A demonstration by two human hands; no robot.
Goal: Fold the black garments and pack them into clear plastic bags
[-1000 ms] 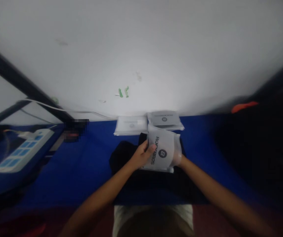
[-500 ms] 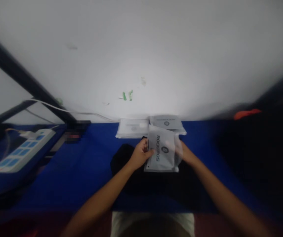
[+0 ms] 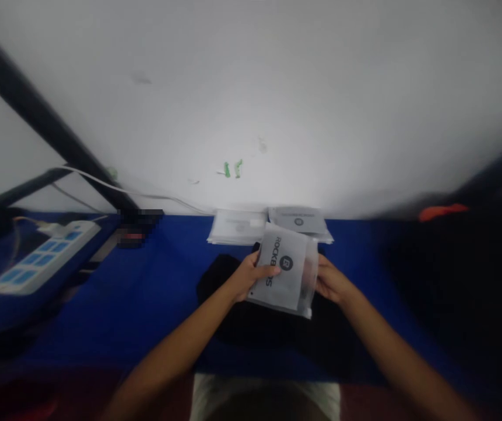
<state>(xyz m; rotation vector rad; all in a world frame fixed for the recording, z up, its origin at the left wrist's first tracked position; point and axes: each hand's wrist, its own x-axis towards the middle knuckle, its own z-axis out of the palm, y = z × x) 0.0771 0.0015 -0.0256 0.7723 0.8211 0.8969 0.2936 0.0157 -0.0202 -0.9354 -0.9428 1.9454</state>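
Note:
A frosted plastic zip bag (image 3: 294, 286) with dark ROCKBROS lettering and a round logo is held up, tilted, over a dark cloth item (image 3: 220, 280). My left hand (image 3: 251, 275) is closed on the bag's left side, thumb across the front and fingers behind. At the bag's clear right edge, my right hand (image 3: 330, 279) has its fingers curled. Some of its fingertips show dimly through the plastic; I cannot tell whether they are inside the bag or behind it. The bag's contents cannot be made out.
Against the white wall lie two stacks of similar bags, a left stack (image 3: 235, 228) and a right stack (image 3: 303, 219). A power strip (image 3: 44, 257) with a cable lies at the left of the blue tabletop (image 3: 110, 298). Something orange (image 3: 441, 211) is at the far right.
The bag has tilted, its lower right corner swinging down and its left side moving left. My left thumb reaches further over the front. My right hand has moved slightly down, showing more of its fingers.

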